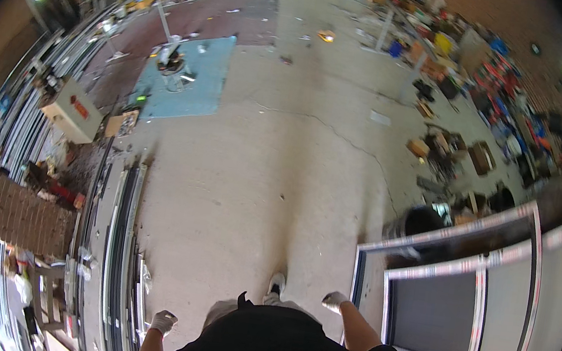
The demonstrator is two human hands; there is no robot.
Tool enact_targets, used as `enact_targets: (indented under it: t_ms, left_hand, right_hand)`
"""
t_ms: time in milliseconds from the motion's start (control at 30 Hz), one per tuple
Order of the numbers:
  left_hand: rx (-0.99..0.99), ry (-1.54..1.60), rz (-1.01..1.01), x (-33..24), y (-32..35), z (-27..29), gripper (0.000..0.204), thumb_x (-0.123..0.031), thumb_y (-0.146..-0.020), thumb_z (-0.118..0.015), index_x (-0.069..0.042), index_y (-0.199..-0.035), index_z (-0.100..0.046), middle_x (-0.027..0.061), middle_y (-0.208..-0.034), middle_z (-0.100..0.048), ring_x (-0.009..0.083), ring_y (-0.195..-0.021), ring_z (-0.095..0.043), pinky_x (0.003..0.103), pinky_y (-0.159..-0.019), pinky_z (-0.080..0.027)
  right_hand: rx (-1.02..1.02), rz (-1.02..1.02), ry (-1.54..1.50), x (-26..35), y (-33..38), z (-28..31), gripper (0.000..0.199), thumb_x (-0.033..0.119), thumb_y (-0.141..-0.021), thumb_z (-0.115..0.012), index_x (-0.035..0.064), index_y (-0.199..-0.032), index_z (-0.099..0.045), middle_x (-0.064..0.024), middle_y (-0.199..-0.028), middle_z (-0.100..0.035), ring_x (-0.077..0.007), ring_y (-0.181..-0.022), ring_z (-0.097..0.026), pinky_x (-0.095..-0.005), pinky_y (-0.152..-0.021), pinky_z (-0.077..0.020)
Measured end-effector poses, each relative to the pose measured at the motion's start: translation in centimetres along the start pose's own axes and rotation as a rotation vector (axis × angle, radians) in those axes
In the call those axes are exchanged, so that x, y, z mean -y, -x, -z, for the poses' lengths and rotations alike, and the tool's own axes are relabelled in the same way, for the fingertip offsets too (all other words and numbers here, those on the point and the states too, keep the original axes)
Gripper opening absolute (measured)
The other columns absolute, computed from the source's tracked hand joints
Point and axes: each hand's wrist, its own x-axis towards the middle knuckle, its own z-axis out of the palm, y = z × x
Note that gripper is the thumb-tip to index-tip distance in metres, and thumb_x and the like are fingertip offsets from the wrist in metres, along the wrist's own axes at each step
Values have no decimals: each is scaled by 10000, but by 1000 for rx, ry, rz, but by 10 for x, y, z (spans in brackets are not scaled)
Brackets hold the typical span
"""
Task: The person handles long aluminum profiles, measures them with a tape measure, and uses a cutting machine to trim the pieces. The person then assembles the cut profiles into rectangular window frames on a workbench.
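My left hand (163, 321), in a pale work glove, hangs low at my left side with its fingers curled in. Nothing shows in it, and the closest things to it are long metal profiles (120, 239) on the floor. My right hand (334, 301), gloved the same way, is held out at my right side, its fingers also curled and no object visible in it. Just to its right stand window frames (440, 244) wrapped in striped film, apart from the hand. One of my shoes (277, 283) shows on the concrete floor between the hands.
A blue-green mat (193, 88) lies ahead on the left, with a tool (171, 63) on it. A pale box (74, 110) stands beside stacked profiles at the left. Cardboard boxes (435, 150) and mixed clutter line the right wall. A thin crack (344, 131) crosses the concrete floor.
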Motion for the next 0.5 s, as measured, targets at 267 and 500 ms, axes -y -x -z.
enact_targets:
  t_ms: [267, 500]
  left_hand:
    - [131, 367, 245, -61, -118, -33, 244, -308, -851, -708, -67, -851, -744, 85, -760, -745, 187, -667, -699, 336, -690, -579]
    - [298, -307, -307, -199, -328, 53, 299, -373, -867, -612, -141, -977, -765, 115, -975, -760, 245, -943, -726, 407, -833, -562]
  right_hand:
    - [-330, 88, -146, 129, -210, 354, 466, 494, -877, -575, 66, -930, -750, -194, -936, -729, -373, -891, -697, -446, -804, -533]
    - [-314, -102, 78, 160, -309, 406, 446, 489, -928, -609, 67, -890, -745, -186, -868, -730, -296, -807, -696, -422, -758, -519]
